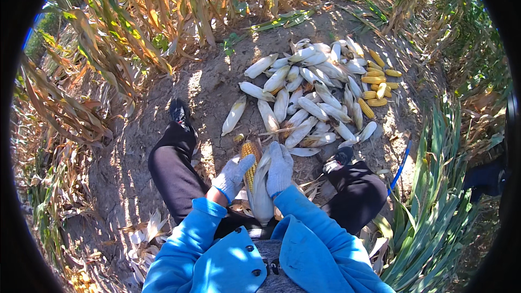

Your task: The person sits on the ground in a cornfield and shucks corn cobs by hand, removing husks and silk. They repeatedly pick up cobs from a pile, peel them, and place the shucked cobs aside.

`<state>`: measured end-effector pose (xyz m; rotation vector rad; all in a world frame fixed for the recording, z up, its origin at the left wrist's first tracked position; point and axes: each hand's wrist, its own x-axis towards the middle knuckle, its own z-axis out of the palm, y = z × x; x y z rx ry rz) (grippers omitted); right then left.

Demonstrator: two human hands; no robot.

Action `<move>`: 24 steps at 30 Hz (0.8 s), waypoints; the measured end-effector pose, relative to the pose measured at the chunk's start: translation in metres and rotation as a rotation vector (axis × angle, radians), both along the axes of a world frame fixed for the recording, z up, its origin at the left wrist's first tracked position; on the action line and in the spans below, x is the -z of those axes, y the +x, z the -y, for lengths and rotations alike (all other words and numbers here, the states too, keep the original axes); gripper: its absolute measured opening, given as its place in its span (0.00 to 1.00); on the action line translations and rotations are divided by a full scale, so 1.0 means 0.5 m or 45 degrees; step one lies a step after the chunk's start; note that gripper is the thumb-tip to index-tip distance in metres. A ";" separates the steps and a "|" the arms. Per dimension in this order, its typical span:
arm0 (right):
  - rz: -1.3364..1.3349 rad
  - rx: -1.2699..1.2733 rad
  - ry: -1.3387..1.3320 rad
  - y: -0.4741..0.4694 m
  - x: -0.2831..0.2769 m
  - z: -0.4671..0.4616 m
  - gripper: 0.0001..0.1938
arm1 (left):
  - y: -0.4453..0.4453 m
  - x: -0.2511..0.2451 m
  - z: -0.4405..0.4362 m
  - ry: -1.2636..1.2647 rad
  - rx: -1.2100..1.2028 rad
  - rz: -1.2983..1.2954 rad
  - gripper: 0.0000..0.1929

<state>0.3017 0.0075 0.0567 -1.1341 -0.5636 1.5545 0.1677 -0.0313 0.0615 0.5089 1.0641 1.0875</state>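
A partly husked ear of corn (249, 171) stands upright between my knees, its yellow kernels bare on the left side. My left hand (234, 173), in a pale knitted glove, holds the ear on its kernel side, thumb across the kernels. In the same kind of glove, my right hand (280, 169) grips the pale dry husk (261, 195) on the other side. Beyond my hands lies a heap of corn ears in their husks (311, 108). Bare yellow cobs of corn (374, 79) are piled at the heap's right edge.
Dry corn stalks (163, 12) stand along the far side and left. Cut green leaves (427, 219) lie at the right beside a blue curved strip (401, 167). Stripped husks (148, 232) lie near my left leg, and more yellow corn (81, 280) shows at the lower left rim.
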 end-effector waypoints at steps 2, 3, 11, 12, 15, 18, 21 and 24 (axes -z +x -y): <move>0.016 -0.042 0.022 -0.009 0.002 0.007 0.13 | -0.009 0.011 0.003 -0.229 -0.152 0.152 0.21; 0.026 -0.079 0.047 -0.010 -0.001 0.008 0.14 | -0.012 0.014 0.004 -0.198 -0.162 0.148 0.21; 0.330 -0.637 0.119 0.017 -0.068 -0.035 0.17 | -0.002 -0.013 0.009 -0.078 -0.181 0.166 0.16; 0.310 -0.607 0.107 0.018 -0.068 -0.036 0.17 | -0.001 -0.013 0.006 -0.039 -0.178 0.198 0.15; 0.253 -0.481 0.165 0.022 -0.050 -0.020 0.17 | -0.004 0.003 0.001 -0.043 -0.148 0.216 0.14; 0.224 -0.483 0.155 0.028 -0.033 0.011 0.16 | -0.016 0.028 0.006 -0.267 -0.285 0.352 0.13; 0.211 -0.497 0.161 0.032 -0.040 0.025 0.15 | -0.016 0.042 0.015 -0.253 -0.296 0.361 0.13; 0.629 -0.540 0.416 0.030 -0.064 0.013 0.16 | -0.008 0.031 0.017 -0.171 -0.235 0.266 0.14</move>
